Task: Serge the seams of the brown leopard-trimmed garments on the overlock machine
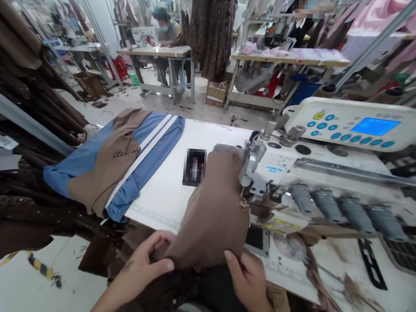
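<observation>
A brown fabric piece (pixel 214 209) lies over the front of the white table, its right edge at the needle area of the overlock sewing machine (pixel 275 163). My left hand (pixel 151 256) grips the fabric's lower left corner between thumb and fingers. At the lower right edge, my right hand (pixel 246 272) pinches the same fabric, its thumb on top and its fingers partly hidden. The fabric hangs down slightly toward my lap between the two hands.
A blue and brown garment with white stripes (pixel 122 159) lies on the table's left. Black tweezers-like tool (pixel 371 265) rests at the right. The machine's control panel (pixel 359 126) is lit. Brown garments (pixel 18 66) hang at left. Two people work at stations behind.
</observation>
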A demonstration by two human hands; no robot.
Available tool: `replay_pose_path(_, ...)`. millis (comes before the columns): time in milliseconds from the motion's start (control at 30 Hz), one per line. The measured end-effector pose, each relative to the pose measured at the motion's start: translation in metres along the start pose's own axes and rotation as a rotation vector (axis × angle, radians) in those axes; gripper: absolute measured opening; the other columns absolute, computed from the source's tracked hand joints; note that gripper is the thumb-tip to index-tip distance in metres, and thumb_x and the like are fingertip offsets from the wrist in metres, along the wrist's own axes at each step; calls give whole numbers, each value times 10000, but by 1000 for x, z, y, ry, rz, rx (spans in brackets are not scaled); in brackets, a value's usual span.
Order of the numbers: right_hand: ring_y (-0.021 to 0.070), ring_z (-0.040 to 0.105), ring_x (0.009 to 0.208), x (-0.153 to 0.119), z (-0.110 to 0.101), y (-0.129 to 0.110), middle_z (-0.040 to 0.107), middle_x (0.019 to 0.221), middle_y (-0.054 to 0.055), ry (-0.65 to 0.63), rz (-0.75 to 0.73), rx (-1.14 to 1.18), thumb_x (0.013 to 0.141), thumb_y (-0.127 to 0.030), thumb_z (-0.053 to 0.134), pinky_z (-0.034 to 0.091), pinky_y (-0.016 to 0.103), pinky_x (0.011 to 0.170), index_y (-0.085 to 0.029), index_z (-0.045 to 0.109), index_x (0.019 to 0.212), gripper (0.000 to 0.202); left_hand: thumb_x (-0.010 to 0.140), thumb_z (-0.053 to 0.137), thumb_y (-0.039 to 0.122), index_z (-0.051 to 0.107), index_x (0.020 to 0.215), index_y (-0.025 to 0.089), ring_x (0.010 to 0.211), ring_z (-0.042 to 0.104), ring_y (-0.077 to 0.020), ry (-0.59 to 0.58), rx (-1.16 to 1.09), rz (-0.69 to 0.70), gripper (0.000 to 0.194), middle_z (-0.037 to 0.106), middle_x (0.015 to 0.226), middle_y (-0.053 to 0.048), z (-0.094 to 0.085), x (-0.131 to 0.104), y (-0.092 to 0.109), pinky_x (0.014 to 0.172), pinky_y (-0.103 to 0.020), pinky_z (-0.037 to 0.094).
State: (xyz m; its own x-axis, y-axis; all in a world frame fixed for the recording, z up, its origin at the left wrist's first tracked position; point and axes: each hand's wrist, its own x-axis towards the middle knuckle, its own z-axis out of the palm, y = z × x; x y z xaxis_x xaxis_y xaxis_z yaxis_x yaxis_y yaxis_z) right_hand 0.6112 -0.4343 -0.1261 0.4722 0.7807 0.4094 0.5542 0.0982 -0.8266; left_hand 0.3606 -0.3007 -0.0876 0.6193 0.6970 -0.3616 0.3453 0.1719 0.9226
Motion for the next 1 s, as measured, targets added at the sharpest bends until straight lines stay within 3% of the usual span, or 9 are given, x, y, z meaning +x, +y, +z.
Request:
replay_pose_path(100, 125, 482, 445, 1, 0, -2, 518, 511, -25, 12, -61, -22, 1053, -335, 548, 383, 231, 464, -202, 535, 594, 478, 829, 778, 548, 673, 822, 202, 873, 580, -208, -64, -26, -5, 362, 623, 913, -34, -7, -3, 1, 784, -280, 466)
replay_pose_path(233, 117, 479, 445, 1, 1, -5, 502, 511, -36, 2, -118, -10, 1052, -303, 555, 361, 232, 473, -206, 508, 598, 466, 761, 834, 581, 720, 969, 240, 910, 641, -238, 55, -123, -118, 415, 685, 924, -30, -10, -11, -3, 805, -300, 527)
replay_pose_path(333, 114, 469, 451, 2, 0, -6, 484, 509, -40, -13, -129, 8, 1049, -282, 559, 338, 236, 481, -208, 491, 597, 463, 709, 869, 587, 750, 1096, 281, 1125, 671, -309, 199, -134, -113, 507, 748, 1071, -48, -12, -16, -6, 945, -369, 565)
replay_pose_path(433, 114, 475, 469, 1, -1, -4, 494, 519, -34, -48, -125, 22, 1064, -285, 538, 338, 237, 504, -207, 487, 602, 471, 648, 916, 554, 774, 1151, 278, 1328, 603, -355, 187, -93, -70, 591, 733, 1284, -77, -16, -19, -7, 1113, -428, 511)
replay_pose_path(533, 108, 442, 472, 0, -1, -2, 453, 504, -40, -65, -115, 26, 1087, -336, 513, 314, 244, 511, -208, 439, 580, 528, 638, 864, 683, 768, 1169, 262, 1264, 655, -382, 261, -193, -94, 684, 761, 1230, -95, -21, -21, -7, 1071, -481, 553)
replay_pose_path(633, 103, 401, 479, -2, 1, 1, 417, 510, -46, -59, -102, 36, 1097, -405, 492, 293, 251, 515, -208, 421, 581, 557, 561, 940, 600, 768, 1146, 217, 1223, 674, -394, 312, -105, -150, 720, 777, 1187, -116, -27, -23, -8, 1090, -493, 542)
replay_pose_path(767, 101, 363, 496, -1, 1, 4, 382, 534, -51, -50, -76, 74, 1087, -425, 495, 273, 259, 518, -211, 401, 589, 551, 663, 879, 618, 705, 1300, 247, 1347, 602, -379, 418, -86, -139, 758, 738, 1310, -93, -37, -22, -14, 1079, -453, 554)
replay_pose_path(867, 106, 353, 526, -1, 1, 5, 367, 559, -48, -77, -87, 108, 1077, -415, 505, 258, 270, 529, -212, 377, 592, 541, 682, 892, 577, 691, 1318, 269, 1402, 562, -353, 363, 32, -222, 734, 723, 1349, -63, -41, -18, -20, 1069, -403, 560)
replay_pose_path(1000, 99, 327, 535, 0, -1, 3, 333, 573, -61, -88, -4, 188, 1028, -384, 556, 242, 265, 531, -210, 362, 607, 495, 709, 830, 655, 702, 1244, 271, 1175, 713, -355, 297, 58, -227, 670, 780, 1206, -59, -41, -19, -22, 960, -443, 620)
